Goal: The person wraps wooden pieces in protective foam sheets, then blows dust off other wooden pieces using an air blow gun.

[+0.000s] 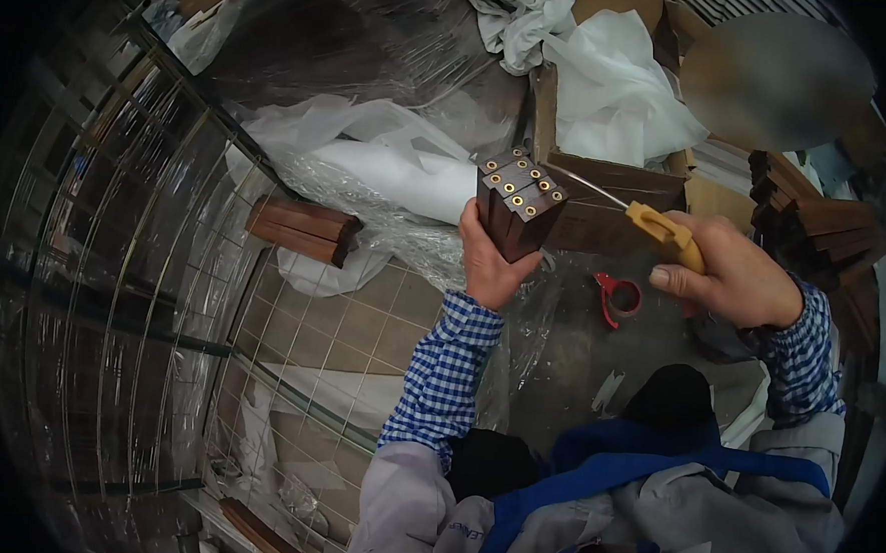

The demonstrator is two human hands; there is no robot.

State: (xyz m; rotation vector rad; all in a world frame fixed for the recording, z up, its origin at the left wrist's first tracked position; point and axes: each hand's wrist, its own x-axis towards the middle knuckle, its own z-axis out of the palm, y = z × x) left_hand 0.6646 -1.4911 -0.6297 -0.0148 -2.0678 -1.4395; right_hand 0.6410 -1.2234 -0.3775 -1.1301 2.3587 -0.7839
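My left hand (494,261) is wrapped round a bundle of dark brown wooden pieces (514,225), held tilted. Its upper end face shows several round brass-coloured inserts. To the right, my right hand (729,271) grips the yellow handle of a screwdriver (666,235). The thin metal shaft points up and left, and its tip is close to the end face of the bundle; whether it touches cannot be told. Red-handled scissors (617,299) lie below, between my hands.
A wire mesh cage (132,290) stands at the left, with a brown wooden bundle (303,231) by it. An open cardboard box (609,165) holds white foam wrap (613,85). More brown wooden pieces (816,226) are stacked at the right. Clear plastic film (405,244) lies behind.
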